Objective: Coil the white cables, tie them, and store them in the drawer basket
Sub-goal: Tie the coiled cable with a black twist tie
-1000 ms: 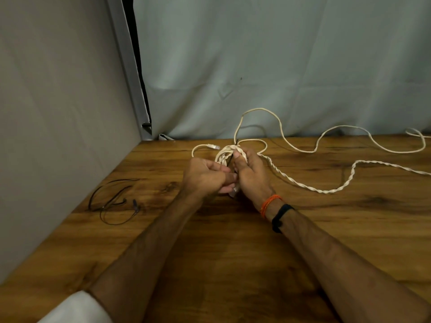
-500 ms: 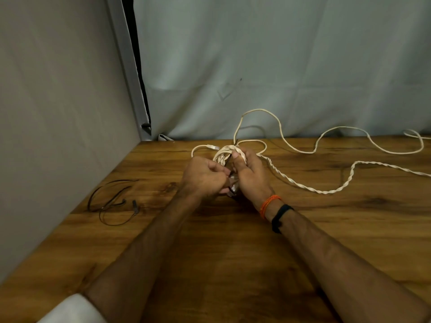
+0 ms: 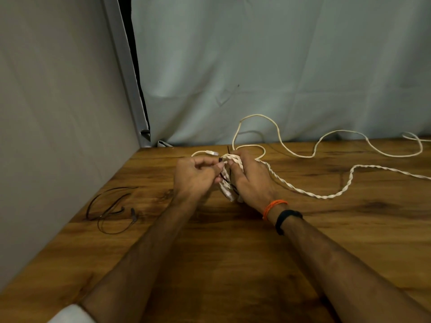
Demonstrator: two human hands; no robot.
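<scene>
- We see both bare hands meeting above the far part of the brown wood-grain table (image 3: 233, 264), just in front of the pale grey-green cloth backdrop (image 3: 279, 66)
- Our right hand (image 3: 253, 183) has its fingers curled round a small coiled bundle of white twisted cable (image 3: 227, 191), which stands roughly upright between the two hands, its lower end showing beneath the palms
- Our left hand (image 3: 194, 177) is curled too, with thumb and fingertips pinching a thin dark tie wire (image 3: 225, 179) right against the bundle; one end of that wire sticks up just above the coil
- From the bundle, the loose length of white twisted cable (image 3: 326, 195) runs away to the right across the tabletop in a wavy line and out of view at the right edge
- A second, thinner plain white cable (image 3: 300, 156) loops up against the backdrop behind the hands and snakes off to the right along the table's back edge; a short white end with a plug (image 3: 211, 153) lies just behind the left hand
- We wear an orange thread band (image 3: 272, 207) and a black wristband (image 3: 288, 219) on the right wrist, side by side
- A white sleeve cuff (image 3: 67, 314) shows at the left arm near the lower edge
- A heap of thin dark tie wires (image 3: 112, 212) lies on the table well to the left, near the grey side panel (image 3: 58, 113)
</scene>
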